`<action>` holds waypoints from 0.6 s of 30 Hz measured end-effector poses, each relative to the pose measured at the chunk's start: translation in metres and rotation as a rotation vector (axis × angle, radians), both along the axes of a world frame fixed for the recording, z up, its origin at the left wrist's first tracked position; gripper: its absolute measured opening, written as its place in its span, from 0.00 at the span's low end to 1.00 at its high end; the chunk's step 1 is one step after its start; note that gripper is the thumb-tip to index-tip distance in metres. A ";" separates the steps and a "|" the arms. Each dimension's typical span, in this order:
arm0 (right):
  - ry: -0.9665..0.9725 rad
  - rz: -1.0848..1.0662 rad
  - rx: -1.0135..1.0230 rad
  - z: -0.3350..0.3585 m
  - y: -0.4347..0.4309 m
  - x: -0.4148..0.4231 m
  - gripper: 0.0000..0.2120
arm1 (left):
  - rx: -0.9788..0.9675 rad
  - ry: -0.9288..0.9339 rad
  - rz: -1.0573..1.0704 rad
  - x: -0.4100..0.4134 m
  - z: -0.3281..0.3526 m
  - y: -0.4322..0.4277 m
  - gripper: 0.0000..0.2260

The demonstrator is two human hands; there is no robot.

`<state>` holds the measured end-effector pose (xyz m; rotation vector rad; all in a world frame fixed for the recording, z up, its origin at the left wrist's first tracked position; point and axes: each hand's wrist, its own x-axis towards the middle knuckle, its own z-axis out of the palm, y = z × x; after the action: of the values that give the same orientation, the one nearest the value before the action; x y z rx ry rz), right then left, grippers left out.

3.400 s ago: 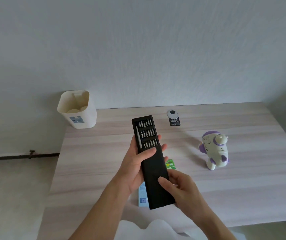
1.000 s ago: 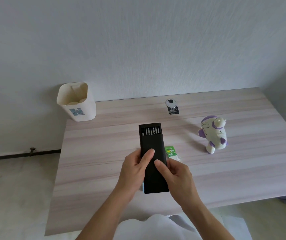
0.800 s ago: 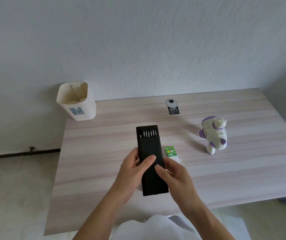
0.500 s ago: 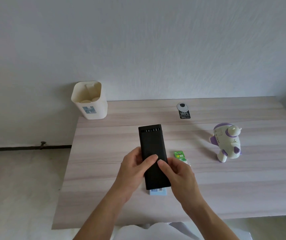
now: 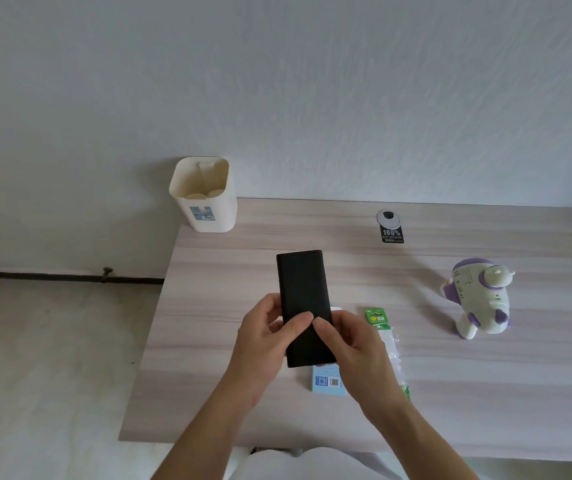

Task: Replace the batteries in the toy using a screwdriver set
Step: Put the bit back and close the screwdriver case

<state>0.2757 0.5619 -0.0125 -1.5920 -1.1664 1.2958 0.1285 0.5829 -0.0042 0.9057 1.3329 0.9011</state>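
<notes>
Both hands hold the black screwdriver set case (image 5: 303, 296) above the table, its tray fully inside so no bits show. My left hand (image 5: 265, 341) grips its left edge with the thumb on top. My right hand (image 5: 350, 344) grips the right edge, thumb beside the left thumb. The white and purple robot toy (image 5: 478, 296) stands on the table to the right. A green battery pack (image 5: 381, 323) lies just right of my right hand, partly hidden by it.
A cream plastic bin (image 5: 205, 199) stands at the wooden table's (image 5: 450, 393) back left corner. A black and white tag (image 5: 391, 226) lies near the back edge. A light blue card (image 5: 327, 381) lies under the case and my right hand.
The tray of bits has slid all the way into the black case, which is now closed. The view has shifted, so everything sits further right in the frame.
</notes>
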 end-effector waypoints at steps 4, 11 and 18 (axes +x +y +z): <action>-0.049 -0.028 -0.010 -0.005 0.005 0.000 0.10 | -0.004 0.038 0.014 0.007 -0.003 0.003 0.10; 0.111 0.021 -0.049 -0.006 0.007 0.007 0.03 | -0.028 -0.032 -0.022 0.005 -0.004 0.007 0.10; 0.006 -0.017 -0.050 -0.017 0.010 0.011 0.05 | -0.048 0.047 0.020 0.014 -0.018 0.009 0.07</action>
<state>0.2865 0.5716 -0.0291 -1.6297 -1.1226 1.3277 0.1422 0.5916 -0.0218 0.8831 1.4006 0.8644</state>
